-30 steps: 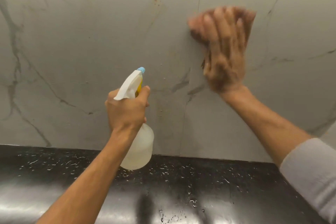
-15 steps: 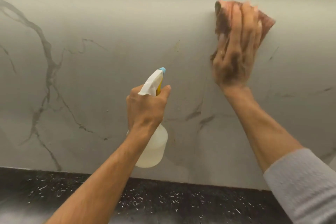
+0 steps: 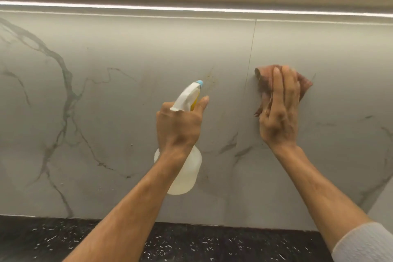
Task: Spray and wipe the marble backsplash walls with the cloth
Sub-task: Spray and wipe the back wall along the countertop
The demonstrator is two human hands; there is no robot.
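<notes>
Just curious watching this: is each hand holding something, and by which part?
The left hand grips the spray bottle by its neck. The right hand presses the cloth flat to the wall.

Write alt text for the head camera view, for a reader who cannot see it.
A person's right hand presses a reddish cloth flat against a grey marble wall, while the left hand grips a white spray bottle aimed at the wall. A black speckled counter runs below, and a light strip glows above.

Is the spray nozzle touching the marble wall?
Cannot tell. The head view looks straight at the backsplash, so any gap between it and the blue nozzle of the spray bottle is hidden.
</notes>
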